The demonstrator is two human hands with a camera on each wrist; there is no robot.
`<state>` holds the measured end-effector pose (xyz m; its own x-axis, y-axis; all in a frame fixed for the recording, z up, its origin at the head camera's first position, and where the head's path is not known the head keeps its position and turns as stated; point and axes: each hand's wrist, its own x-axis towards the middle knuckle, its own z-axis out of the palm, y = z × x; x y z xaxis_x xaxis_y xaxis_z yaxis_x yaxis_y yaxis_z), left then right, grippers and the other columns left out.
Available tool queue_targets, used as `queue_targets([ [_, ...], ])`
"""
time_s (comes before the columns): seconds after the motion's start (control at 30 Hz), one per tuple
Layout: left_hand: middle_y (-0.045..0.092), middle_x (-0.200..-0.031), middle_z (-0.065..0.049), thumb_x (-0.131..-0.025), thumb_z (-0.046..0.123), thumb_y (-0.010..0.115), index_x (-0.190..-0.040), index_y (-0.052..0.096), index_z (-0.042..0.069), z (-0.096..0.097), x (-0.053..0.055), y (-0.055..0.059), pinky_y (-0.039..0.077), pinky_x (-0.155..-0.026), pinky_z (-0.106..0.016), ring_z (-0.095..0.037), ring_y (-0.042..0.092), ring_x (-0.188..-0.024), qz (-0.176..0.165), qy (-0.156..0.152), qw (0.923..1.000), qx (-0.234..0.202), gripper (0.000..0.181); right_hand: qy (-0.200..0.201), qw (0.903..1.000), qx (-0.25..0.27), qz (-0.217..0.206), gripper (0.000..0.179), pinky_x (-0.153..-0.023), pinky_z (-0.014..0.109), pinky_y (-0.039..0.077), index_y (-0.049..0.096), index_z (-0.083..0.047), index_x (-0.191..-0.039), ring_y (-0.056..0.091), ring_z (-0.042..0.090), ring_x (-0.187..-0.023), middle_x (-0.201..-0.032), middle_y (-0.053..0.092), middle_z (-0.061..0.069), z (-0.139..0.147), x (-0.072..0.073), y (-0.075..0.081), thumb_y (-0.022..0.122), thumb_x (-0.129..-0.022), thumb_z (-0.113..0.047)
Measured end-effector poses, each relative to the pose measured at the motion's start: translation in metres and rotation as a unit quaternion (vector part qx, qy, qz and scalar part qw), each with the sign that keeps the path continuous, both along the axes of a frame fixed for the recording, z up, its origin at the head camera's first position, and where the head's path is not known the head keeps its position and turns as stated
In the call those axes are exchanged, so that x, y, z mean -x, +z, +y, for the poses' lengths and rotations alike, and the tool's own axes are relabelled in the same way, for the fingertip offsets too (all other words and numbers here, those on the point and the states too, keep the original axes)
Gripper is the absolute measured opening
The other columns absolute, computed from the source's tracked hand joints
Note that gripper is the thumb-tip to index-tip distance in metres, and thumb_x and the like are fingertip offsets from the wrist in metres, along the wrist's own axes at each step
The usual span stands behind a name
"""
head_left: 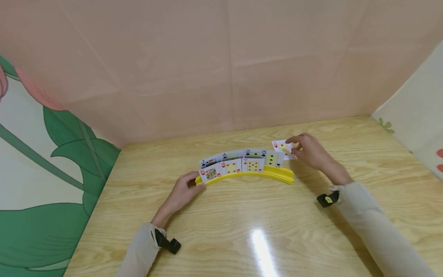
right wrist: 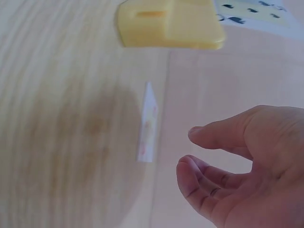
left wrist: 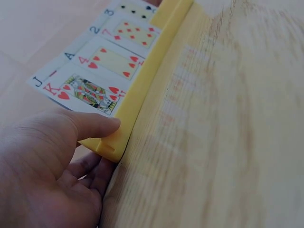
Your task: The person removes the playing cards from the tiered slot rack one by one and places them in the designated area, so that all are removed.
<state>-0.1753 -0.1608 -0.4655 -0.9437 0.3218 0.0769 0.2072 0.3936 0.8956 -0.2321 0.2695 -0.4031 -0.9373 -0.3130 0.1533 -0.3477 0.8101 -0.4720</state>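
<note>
The loose playing card (head_left: 281, 149), apparently a two of hearts, appears to lie face up on the worktop (head_left: 221, 231), beyond the right-hand end of the yellow card holder (head_left: 284, 176). It should be very light, thin and bendable, with a smooth face likely to slide under a fingertip; creasing is the main risk. A gentle pinch at an edge or corner, one side slightly raised, would suit it best.

The right hand (head_left: 308, 151) is just above the card's right half. From the head the fingers overlap it, but the right wrist view shows thumb and fingertips apart, nothing between them, and the card a little away; they are released.

The holder is a curved strip, probably stiff plastic and fairly light, best steadied by an end. In its front row stand a king of hearts (head_left: 210, 174), a four of hearts (head_left: 231, 167) and a seven of diamonds (head_left: 253, 166); behind them stand a jack, an ace, a two and a three. The left hand (head_left: 181, 192) grasps its left end, thumb on the front, other fingers behind and below.

Past the worktop's far edge rises a pinkish covering (head_left: 180, 77); a leaf-patterned panel (head_left: 65, 169) stands at left.
</note>
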Motion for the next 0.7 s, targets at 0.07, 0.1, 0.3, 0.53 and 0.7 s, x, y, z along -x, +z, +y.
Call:
queue_targets([
  [0.07, 0.065, -0.124, -0.011, -0.091, 0.004, 0.071, -0.128, 0.067, 0.005, 0.001, -0.002, 0.004, 0.050, -0.091, -0.036, -0.023, 0.060, -0.109, 0.001, -0.001, 1.0000, -0.003, 0.037, 0.002, 0.9999, 0.004, 0.014, 0.031, -0.069, 0.042, 0.053, 0.066, 0.008, -0.119, 0.062, 0.034, -0.088, -0.109, 0.063, 0.029, -0.001, -0.001, 0.003, 0.063, -0.088, 0.008],
  [0.1, 0.065, -0.124, -0.011, -0.091, 0.005, 0.071, -0.128, 0.067, 0.004, 0.001, -0.002, 0.004, 0.050, -0.091, -0.036, -0.023, 0.060, -0.109, 0.001, -0.001, 1.0000, -0.003, 0.037, 0.003, 0.9998, 0.006, 0.021, 0.031, -0.068, 0.041, 0.053, 0.066, 0.008, -0.118, 0.062, 0.034, -0.088, -0.109, 0.063, 0.029, -0.002, -0.001, 0.004, 0.063, -0.088, 0.008],
  [0.3, 0.065, -0.123, -0.008, -0.091, 0.006, 0.072, -0.127, 0.068, 0.008, -0.001, 0.000, 0.000, 0.050, -0.089, -0.032, -0.021, 0.060, -0.107, 0.000, -0.001, 1.0000, 0.001, 0.037, 0.004, 0.9990, 0.013, 0.042, 0.029, -0.067, 0.041, 0.054, 0.067, 0.006, -0.118, 0.062, 0.033, -0.088, -0.112, 0.063, 0.028, -0.008, -0.005, 0.011, 0.064, -0.089, 0.007],
  [0.53, 0.065, -0.123, -0.009, -0.090, 0.005, 0.073, -0.126, 0.068, 0.007, 0.000, 0.000, -0.001, 0.051, -0.089, -0.031, -0.021, 0.060, -0.107, -0.008, -0.004, 0.9999, -0.014, 0.036, 0.007, 0.9974, 0.026, 0.067, 0.026, -0.066, 0.042, 0.056, 0.068, 0.004, -0.116, 0.065, 0.033, -0.085, -0.113, 0.062, 0.028, -0.017, -0.013, 0.023, 0.063, -0.091, 0.005],
  [0.7, 0.064, -0.124, -0.014, -0.091, 0.003, 0.071, -0.128, 0.066, 0.002, 0.002, -0.002, 0.003, 0.051, -0.090, -0.036, -0.025, 0.060, -0.108, -0.004, 0.000, 1.0000, -0.007, 0.037, 0.004, 0.9952, 0.039, 0.089, 0.026, -0.067, 0.041, 0.057, 0.068, 0.003, -0.116, 0.065, 0.029, -0.084, -0.112, 0.063, 0.023, -0.026, -0.019, 0.032, 0.063, -0.091, 0.005],
])
